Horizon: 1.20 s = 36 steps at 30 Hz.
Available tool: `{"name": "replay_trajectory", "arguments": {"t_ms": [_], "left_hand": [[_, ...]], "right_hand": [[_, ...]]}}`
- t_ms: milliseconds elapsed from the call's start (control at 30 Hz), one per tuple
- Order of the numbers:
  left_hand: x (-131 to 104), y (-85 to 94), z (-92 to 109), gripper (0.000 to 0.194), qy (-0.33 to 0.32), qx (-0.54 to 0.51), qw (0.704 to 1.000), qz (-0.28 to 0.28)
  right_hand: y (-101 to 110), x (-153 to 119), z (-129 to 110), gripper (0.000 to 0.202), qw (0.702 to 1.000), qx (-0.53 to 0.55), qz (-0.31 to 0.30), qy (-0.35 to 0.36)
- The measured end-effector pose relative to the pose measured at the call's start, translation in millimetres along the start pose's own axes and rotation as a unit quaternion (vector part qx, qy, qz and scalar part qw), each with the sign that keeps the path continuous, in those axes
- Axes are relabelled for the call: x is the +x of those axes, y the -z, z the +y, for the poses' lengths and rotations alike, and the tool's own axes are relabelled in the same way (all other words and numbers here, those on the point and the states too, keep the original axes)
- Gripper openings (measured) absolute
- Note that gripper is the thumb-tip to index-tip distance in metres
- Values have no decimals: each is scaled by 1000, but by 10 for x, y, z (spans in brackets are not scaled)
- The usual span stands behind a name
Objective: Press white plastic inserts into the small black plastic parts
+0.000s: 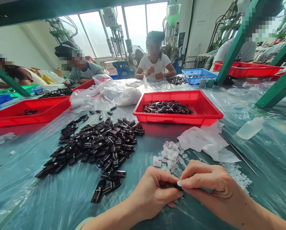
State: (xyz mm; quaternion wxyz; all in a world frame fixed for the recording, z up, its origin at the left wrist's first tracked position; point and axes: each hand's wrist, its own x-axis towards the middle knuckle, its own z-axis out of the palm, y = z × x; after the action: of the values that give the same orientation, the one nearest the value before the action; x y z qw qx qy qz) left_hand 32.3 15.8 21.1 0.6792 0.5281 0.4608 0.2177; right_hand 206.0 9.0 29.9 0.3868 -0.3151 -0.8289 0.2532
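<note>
My left hand [154, 193] is closed around a small black plastic piece [178, 187], of which only the end shows between the fingers. Against that end, my right hand [212, 185] pinches a small white cap-like piece [179, 183]. Just beyond my hands lies a heap of small white pieces [169, 155]. Tinier white bits [238, 175] are scattered past my right hand. To the left spreads a large pile of glossy black pieces [100, 140], a few of them lying loose at its near end.
A red tray [178, 119] with more black pieces stands ahead, and another red tray [30, 111] is at left. Crumpled white sheet [205, 140], tweezers [240, 153] and a squeeze bottle [250, 127] lie at right. Green posts [241, 41] rise there. Several people sit across the plastic-covered table.
</note>
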Motion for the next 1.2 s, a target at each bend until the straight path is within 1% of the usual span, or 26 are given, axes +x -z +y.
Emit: {"name": "replay_trajectory", "arguments": {"t_ms": [133, 267, 567, 700, 867, 933, 1067, 1200], "left_hand": [[-12, -5, 2, 18, -4, 3, 1000, -2], [-10, -4, -18, 18, -6, -2, 1000, -3], [-3, 17, -38, 14, -20, -31, 999, -13], [0, 19, -28, 14, -26, -31, 999, -18], [-7, 15, -20, 14, -22, -20, 999, -13], [-4, 11, -18, 14, -20, -17, 1000, -14], [8, 6, -13, 13, -21, -18, 1000, -15], [11, 23, 2, 17, 4, -17, 1000, -2]], "right_hand": [[14, -2, -4, 18, 999, -31, -2, 24], [21, -16, 27, 18, 998, -45, -22, 48], [4, -31, 63, 17, 996, -34, -23, 78], [15, -51, 70, 19, 998, -19, -38, 55], [28, -40, 52, 24, 997, -22, -76, -11], [29, -38, 38, 25, 996, -27, -84, -25], [14, -52, 47, 23, 996, -19, -79, -28], [-6, -54, 101, 20, 996, 2, -73, -50]]}}
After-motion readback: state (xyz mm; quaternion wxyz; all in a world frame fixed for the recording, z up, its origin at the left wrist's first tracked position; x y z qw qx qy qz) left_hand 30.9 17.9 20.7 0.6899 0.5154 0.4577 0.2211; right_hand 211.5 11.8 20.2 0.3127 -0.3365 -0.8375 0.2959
